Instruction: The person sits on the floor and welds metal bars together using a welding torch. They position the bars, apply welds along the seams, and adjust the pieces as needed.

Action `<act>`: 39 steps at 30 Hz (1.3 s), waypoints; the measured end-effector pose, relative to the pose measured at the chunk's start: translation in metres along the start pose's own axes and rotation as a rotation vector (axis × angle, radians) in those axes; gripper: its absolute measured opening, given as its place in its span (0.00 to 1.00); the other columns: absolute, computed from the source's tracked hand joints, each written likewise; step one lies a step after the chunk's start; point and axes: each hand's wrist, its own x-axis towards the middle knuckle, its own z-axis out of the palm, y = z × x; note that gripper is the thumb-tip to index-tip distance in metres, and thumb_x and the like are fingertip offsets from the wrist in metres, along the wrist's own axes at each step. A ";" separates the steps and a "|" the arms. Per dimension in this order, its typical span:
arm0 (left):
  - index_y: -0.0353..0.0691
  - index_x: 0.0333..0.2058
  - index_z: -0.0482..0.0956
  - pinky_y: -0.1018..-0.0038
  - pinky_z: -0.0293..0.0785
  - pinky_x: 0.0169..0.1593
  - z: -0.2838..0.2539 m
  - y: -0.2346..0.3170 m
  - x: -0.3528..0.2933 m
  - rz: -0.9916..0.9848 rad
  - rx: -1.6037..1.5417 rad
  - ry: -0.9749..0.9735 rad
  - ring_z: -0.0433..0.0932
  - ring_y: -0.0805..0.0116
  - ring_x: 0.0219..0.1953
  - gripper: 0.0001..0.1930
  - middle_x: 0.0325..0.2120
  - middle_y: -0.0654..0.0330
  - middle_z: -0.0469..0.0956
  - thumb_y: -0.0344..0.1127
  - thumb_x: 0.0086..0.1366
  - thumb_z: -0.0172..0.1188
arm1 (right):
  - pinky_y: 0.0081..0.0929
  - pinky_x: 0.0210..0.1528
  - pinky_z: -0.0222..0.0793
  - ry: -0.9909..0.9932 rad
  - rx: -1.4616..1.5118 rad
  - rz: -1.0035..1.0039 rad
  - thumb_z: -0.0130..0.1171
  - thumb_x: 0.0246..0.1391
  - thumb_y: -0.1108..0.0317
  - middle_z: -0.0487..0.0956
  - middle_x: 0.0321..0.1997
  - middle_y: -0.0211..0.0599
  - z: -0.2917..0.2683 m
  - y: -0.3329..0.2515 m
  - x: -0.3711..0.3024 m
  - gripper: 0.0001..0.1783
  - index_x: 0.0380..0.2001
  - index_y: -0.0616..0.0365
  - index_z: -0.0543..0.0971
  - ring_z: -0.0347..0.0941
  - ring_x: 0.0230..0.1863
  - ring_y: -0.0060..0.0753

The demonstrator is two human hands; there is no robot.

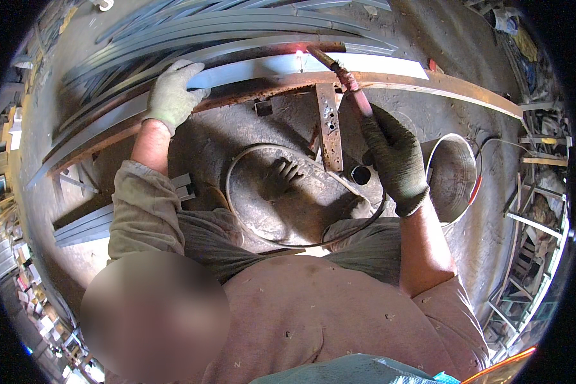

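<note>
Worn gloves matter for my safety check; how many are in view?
2: one on the left hand, touching the metal strip; one on the right hand, gripping the torch.

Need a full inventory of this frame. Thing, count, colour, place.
rusty beam: 1, brown, across top
pale bar: 1, bluish-white, along beam
holed bracket: 1, brown, below beam
torch: 1, pinkish-brown, top middle
metal strips: many, grey, beyond beam
thin loop: 1, grey, centre
dark glove: 1, blackish, within loop
bucket: 1, grey, right
rack: 1, grey, right edge
clutter: mixed, uncountable, left rim
top: 1, brown, bottom
left hand: 1, pale glove, on bar
right hand: 1, dark glove, holding torch
</note>
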 end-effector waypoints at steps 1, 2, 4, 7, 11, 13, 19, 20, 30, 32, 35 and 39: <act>0.42 0.61 0.89 0.59 0.81 0.67 0.002 0.001 0.000 -0.007 0.025 -0.005 0.85 0.45 0.62 0.29 0.62 0.50 0.85 0.37 0.61 0.81 | 0.26 0.60 0.79 0.001 -0.003 0.002 0.65 0.81 0.61 0.91 0.57 0.35 0.001 0.000 0.000 0.23 0.71 0.59 0.83 0.82 0.54 0.20; 0.42 0.62 0.88 0.59 0.81 0.68 0.003 0.003 0.001 -0.013 0.051 -0.010 0.85 0.45 0.62 0.29 0.63 0.50 0.84 0.38 0.61 0.81 | 0.26 0.60 0.79 0.000 -0.006 0.004 0.65 0.81 0.61 0.92 0.57 0.35 0.001 0.001 0.000 0.23 0.71 0.59 0.83 0.82 0.54 0.20; 0.44 0.64 0.86 0.57 0.80 0.69 0.005 0.003 0.000 -0.005 0.101 -0.005 0.84 0.45 0.63 0.32 0.64 0.50 0.83 0.39 0.61 0.81 | 0.27 0.60 0.80 -0.009 -0.006 0.007 0.66 0.80 0.62 0.92 0.57 0.35 0.001 0.002 0.001 0.23 0.70 0.60 0.83 0.82 0.54 0.20; 0.46 0.70 0.81 0.54 0.79 0.71 0.006 0.013 0.000 0.022 0.173 0.020 0.84 0.42 0.63 0.38 0.67 0.49 0.81 0.41 0.61 0.81 | 0.27 0.59 0.80 -0.009 0.023 -0.005 0.67 0.80 0.62 0.92 0.56 0.36 0.001 0.005 0.001 0.22 0.70 0.60 0.84 0.82 0.54 0.21; 0.46 0.74 0.76 0.50 0.76 0.74 -0.008 0.126 -0.014 0.110 0.003 -0.095 0.79 0.35 0.68 0.42 0.72 0.44 0.76 0.41 0.61 0.79 | 0.28 0.58 0.81 -0.007 0.000 0.046 0.67 0.79 0.63 0.92 0.55 0.38 0.003 -0.004 -0.001 0.21 0.68 0.60 0.85 0.82 0.53 0.21; 0.45 0.76 0.74 0.49 0.75 0.75 0.004 0.175 -0.035 0.218 -0.155 -0.150 0.78 0.35 0.69 0.44 0.74 0.44 0.73 0.41 0.60 0.79 | 0.28 0.58 0.81 -0.006 -0.058 -0.018 0.67 0.79 0.62 0.92 0.54 0.39 0.003 0.001 0.001 0.20 0.67 0.60 0.85 0.82 0.52 0.21; 0.36 0.77 0.69 0.47 0.73 0.74 0.019 0.227 -0.062 0.441 -0.353 -0.102 0.76 0.36 0.72 0.51 0.74 0.41 0.73 0.43 0.57 0.81 | 0.29 0.57 0.82 -0.007 -0.048 -0.013 0.66 0.80 0.61 0.93 0.53 0.42 0.008 0.004 0.004 0.20 0.65 0.61 0.86 0.84 0.51 0.24; 0.36 0.78 0.69 0.48 0.70 0.76 0.019 0.226 -0.063 0.434 -0.359 -0.133 0.74 0.37 0.73 0.50 0.75 0.42 0.72 0.46 0.60 0.79 | 0.29 0.57 0.82 0.000 -0.071 -0.054 0.66 0.80 0.61 0.93 0.54 0.42 0.009 0.008 0.006 0.20 0.65 0.61 0.86 0.84 0.51 0.24; 0.37 0.79 0.69 0.47 0.68 0.76 0.023 0.219 -0.062 0.506 -0.282 -0.117 0.74 0.42 0.73 0.49 0.76 0.45 0.72 0.55 0.65 0.73 | 0.25 0.58 0.80 -0.022 -0.061 0.008 0.64 0.82 0.60 0.93 0.52 0.33 0.010 0.002 0.004 0.20 0.67 0.59 0.86 0.81 0.51 0.16; 0.37 0.79 0.69 0.47 0.69 0.75 0.021 0.217 -0.060 0.494 -0.337 -0.144 0.74 0.42 0.72 0.49 0.76 0.45 0.72 0.55 0.65 0.73 | 0.23 0.57 0.79 -0.030 -0.051 -0.012 0.64 0.82 0.61 0.92 0.51 0.30 0.009 0.000 0.004 0.20 0.67 0.59 0.86 0.79 0.51 0.14; 0.37 0.79 0.69 0.46 0.70 0.74 0.021 0.218 -0.060 0.484 -0.340 -0.152 0.76 0.42 0.72 0.49 0.76 0.46 0.72 0.55 0.65 0.73 | 0.22 0.56 0.79 -0.023 0.020 -0.003 0.65 0.82 0.61 0.92 0.50 0.28 0.012 -0.001 0.003 0.20 0.67 0.60 0.86 0.78 0.50 0.13; 0.37 0.79 0.68 0.46 0.70 0.73 0.018 0.219 -0.060 0.503 -0.273 -0.145 0.76 0.43 0.71 0.49 0.76 0.45 0.73 0.55 0.65 0.73 | 0.22 0.56 0.79 -0.026 0.037 0.052 0.65 0.82 0.61 0.92 0.50 0.29 0.012 -0.002 0.003 0.20 0.66 0.61 0.86 0.78 0.50 0.14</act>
